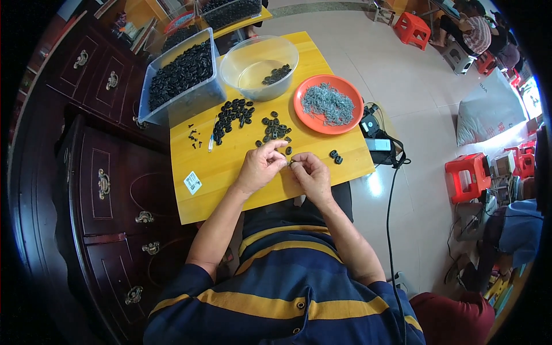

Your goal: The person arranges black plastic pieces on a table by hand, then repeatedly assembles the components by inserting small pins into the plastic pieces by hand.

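Over the front part of the yellow table (230, 191), my two hands nearly meet at the fingertips. My right hand (313, 177) pinches a small dark piece (291, 163), too small to make out fully. Thumb and index finger of my left hand (260, 168) are pressed together beside it; whatever they hold is hidden. Just beyond my fingers lie loose black oval parts with holes (275, 129). A larger cluster of black oval pieces (233, 113) spreads to their left. Two joined-looking black pieces (336, 157) lie right of my right hand.
A bin of black parts (221, 92), a clear bowl (230, 60) and an orange plate (299, 110) of thin greyish spring-like pieces (328, 104) line the far side. Small black bits (194, 138) and a label (192, 182) lie left. A cable (391, 213) hangs right; drawers (103, 190) flank the left.
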A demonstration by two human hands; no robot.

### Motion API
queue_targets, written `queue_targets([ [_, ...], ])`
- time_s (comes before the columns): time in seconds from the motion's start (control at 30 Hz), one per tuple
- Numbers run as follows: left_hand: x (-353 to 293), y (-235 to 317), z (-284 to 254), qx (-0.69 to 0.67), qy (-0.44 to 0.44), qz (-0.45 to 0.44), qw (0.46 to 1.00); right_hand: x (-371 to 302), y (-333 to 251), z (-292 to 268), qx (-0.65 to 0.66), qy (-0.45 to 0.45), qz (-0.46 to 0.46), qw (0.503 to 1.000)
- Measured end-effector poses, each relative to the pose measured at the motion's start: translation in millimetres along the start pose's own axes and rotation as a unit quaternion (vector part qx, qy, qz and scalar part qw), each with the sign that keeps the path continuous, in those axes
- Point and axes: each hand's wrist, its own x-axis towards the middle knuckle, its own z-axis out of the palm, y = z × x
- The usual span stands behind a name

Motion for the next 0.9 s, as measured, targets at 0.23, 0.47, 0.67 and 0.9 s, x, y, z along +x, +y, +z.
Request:
queue_targets([
  [0.23,1.8,5.5,-1.5,0.049,-0.019,0.018,0.998,-0.6,-2.1,-0.7,-0.009,-0.002,-0.003,1.000],
  [0.47,4.9,9.5,-2.8,0.057,-0.041,0.014,0.997,-1.2,-3.2,-1.6,-0.033,-0.003,-0.017,0.999],
  [0.67,9.4,-1.8,-1.2,0.079,0.024,0.012,0.996,-1.3,-2.2,-2.9,-0.018,-0.003,-0.015,1.000],
  [0.9,16.9,-3.5,1.1,0.323,0.033,0.089,0.942,-0.5,-2.1,-4.6,0.039,0.005,0.005,0.999],
])
